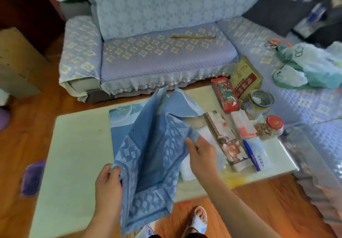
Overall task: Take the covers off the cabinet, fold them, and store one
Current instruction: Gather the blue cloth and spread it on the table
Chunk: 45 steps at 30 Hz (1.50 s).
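A blue patterned cover (148, 156) hangs rumpled over the pale low table (79, 145), its lower end drooping past the table's near edge. My left hand (108, 182) pinches the cover's left edge near the bottom. My right hand (199, 154) grips its right edge higher up, above the table's middle. The cover's far end lies loosely on a blue picture sheet (120, 115) on the tabletop. No cabinet is in view.
Boxes (246, 78), a tin can (259, 102), a red-lidded jar (272, 128), a book (225, 139) and packets crowd the table's right side. A purple-covered armchair (148, 52) stands behind, a sofa with bags (307, 65) to the right. My sandalled foot (198, 219) is by the near edge.
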Tool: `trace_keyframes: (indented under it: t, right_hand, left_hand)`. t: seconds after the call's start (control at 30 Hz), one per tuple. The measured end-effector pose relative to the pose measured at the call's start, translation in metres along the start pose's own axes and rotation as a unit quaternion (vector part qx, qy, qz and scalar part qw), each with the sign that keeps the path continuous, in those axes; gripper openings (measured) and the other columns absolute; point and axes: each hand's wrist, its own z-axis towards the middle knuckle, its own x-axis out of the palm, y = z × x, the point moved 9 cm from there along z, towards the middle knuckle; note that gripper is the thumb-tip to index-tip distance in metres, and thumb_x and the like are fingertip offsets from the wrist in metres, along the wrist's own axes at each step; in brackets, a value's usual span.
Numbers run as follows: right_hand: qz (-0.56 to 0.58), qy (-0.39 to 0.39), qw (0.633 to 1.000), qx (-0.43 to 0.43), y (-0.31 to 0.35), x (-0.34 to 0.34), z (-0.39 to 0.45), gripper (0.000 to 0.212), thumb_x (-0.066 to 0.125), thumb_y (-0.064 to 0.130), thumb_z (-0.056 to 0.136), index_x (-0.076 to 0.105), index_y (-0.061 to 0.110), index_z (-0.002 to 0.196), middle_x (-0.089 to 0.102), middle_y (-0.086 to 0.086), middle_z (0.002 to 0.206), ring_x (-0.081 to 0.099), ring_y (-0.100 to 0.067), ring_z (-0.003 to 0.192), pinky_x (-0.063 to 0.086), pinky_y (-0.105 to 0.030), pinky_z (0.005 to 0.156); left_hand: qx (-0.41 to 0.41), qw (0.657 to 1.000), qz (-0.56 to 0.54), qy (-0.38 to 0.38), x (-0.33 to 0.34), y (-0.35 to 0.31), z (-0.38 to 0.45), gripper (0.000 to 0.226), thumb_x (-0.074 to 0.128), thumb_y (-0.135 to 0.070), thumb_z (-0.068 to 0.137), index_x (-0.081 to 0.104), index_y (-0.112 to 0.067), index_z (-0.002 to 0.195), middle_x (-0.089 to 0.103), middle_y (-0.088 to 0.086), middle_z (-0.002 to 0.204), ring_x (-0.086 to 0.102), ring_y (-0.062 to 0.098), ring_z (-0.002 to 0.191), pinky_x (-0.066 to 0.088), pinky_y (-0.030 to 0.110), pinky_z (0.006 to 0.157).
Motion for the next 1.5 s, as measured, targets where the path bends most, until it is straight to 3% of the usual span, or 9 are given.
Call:
trace_keyframes:
  t: [0.1, 0.23, 0.5, 0.77, 0.97, 1.13, 1.27, 1.37, 1.5]
  right_hand:
    - [-0.022, -0.002, 0.993, -0.115, 0.040, 0.052, -0.033, 0.052, 0.069, 0.018, 0.094, 0.031, 0.024, 0.060, 0.034, 0.016, 0.060, 0.038, -0.005, 0.051, 0.031, -0.017, 0.054]
    - [-0.078, -0.019, 0.974, -0.211, 0.073, 0.115, -0.074, 0.035, 0.072, 0.011, 0.090, 0.051, 0.013, 0.062, 0.048, 0.004, 0.067, 0.040, -0.009, 0.054, 0.035, -0.025, 0.050]
    - [-0.028, -0.044, 0.998, -0.040, 0.100, 0.170, -0.099, 0.033, 0.069, 0.016, 0.092, 0.047, 0.029, 0.071, 0.055, 0.012, 0.070, 0.057, -0.010, 0.066, 0.045, -0.022, 0.060]
    - [0.027, -0.045, 0.995, 0.081, 0.102, 0.188, -0.112, 0.030, 0.071, 0.019, 0.092, 0.057, 0.030, 0.068, 0.063, 0.014, 0.065, 0.060, -0.008, 0.062, 0.048, -0.024, 0.058]
    - [0.119, -0.060, 0.982, 0.133, 0.113, 0.182, -0.109, 0.021, 0.075, 0.013, 0.088, 0.068, 0.026, 0.073, 0.069, 0.015, 0.076, 0.066, 0.000, 0.076, 0.049, -0.013, 0.068]
    - [0.177, -0.037, 0.973, 0.144, 0.129, 0.190, -0.102, 0.025, 0.077, 0.011, 0.084, 0.071, 0.023, 0.063, 0.069, 0.007, 0.084, 0.068, -0.008, 0.083, 0.054, -0.026, 0.076]
    - [0.243, 0.000, 0.943, 0.226, 0.119, 0.211, -0.105, 0.021, 0.075, 0.012, 0.083, 0.076, 0.019, 0.064, 0.071, -0.001, 0.094, 0.070, -0.017, 0.092, 0.056, -0.042, 0.092]
    - [0.232, 0.012, 0.945, 0.232, 0.119, 0.213, -0.104, 0.013, 0.073, 0.015, 0.084, 0.077, 0.017, 0.072, 0.073, -0.005, 0.094, 0.072, -0.021, 0.088, 0.060, -0.042, 0.082]
    - [0.193, 0.029, 0.955, 0.226, 0.121, 0.207, -0.099, 0.018, 0.071, 0.010, 0.088, 0.074, 0.013, 0.070, 0.073, -0.002, 0.082, 0.069, -0.012, 0.070, 0.055, -0.028, 0.066]
  left_hand:
    - [0.037, 0.998, 0.040, 0.040, 0.000, -0.009, -0.003, 0.029, 0.058, -0.037, 0.088, 0.053, -0.010, 0.078, 0.051, 0.012, 0.072, 0.049, 0.020, 0.072, 0.043, 0.042, 0.072]
    - [0.057, 0.994, 0.052, 0.072, -0.005, -0.026, -0.004, 0.028, 0.056, -0.037, 0.090, 0.055, -0.014, 0.076, 0.052, 0.018, 0.073, 0.049, 0.020, 0.067, 0.049, 0.052, 0.070]
    - [0.117, 0.987, 0.052, 0.095, -0.056, -0.049, 0.015, 0.028, 0.058, -0.018, 0.100, 0.049, -0.008, 0.075, 0.043, -0.008, 0.058, 0.036, 0.006, 0.055, 0.033, 0.023, 0.053]
    - [0.073, 0.991, 0.027, 0.112, -0.067, -0.036, 0.023, 0.023, 0.059, -0.016, 0.100, 0.055, -0.011, 0.079, 0.050, -0.007, 0.057, 0.041, 0.006, 0.052, 0.035, 0.019, 0.050]
    - [0.072, 0.990, 0.009, 0.122, -0.066, -0.043, 0.018, 0.020, 0.059, -0.019, 0.102, 0.059, -0.016, 0.082, 0.057, 0.002, 0.064, 0.048, 0.012, 0.057, 0.043, 0.029, 0.056]
    - [0.040, 0.982, -0.092, 0.163, -0.057, -0.043, 0.017, 0.027, 0.063, 0.007, 0.093, 0.063, -0.016, 0.108, 0.075, 0.004, 0.105, 0.072, 0.023, 0.103, 0.057, 0.035, 0.087]
    - [-0.005, 0.983, -0.146, 0.107, -0.061, -0.033, 0.019, 0.020, 0.058, 0.003, 0.098, 0.064, -0.016, 0.103, 0.077, 0.011, 0.096, 0.074, 0.026, 0.093, 0.057, 0.038, 0.080]
    - [0.004, 0.990, -0.112, 0.091, -0.063, -0.028, 0.025, 0.022, 0.049, -0.010, 0.106, 0.066, -0.023, 0.098, 0.076, 0.010, 0.094, 0.073, 0.029, 0.091, 0.057, 0.045, 0.081]
    - [0.039, 0.995, -0.080, 0.054, -0.068, -0.037, 0.024, 0.023, 0.047, -0.016, 0.107, 0.063, -0.020, 0.091, 0.073, 0.004, 0.084, 0.068, 0.020, 0.079, 0.054, 0.036, 0.070]
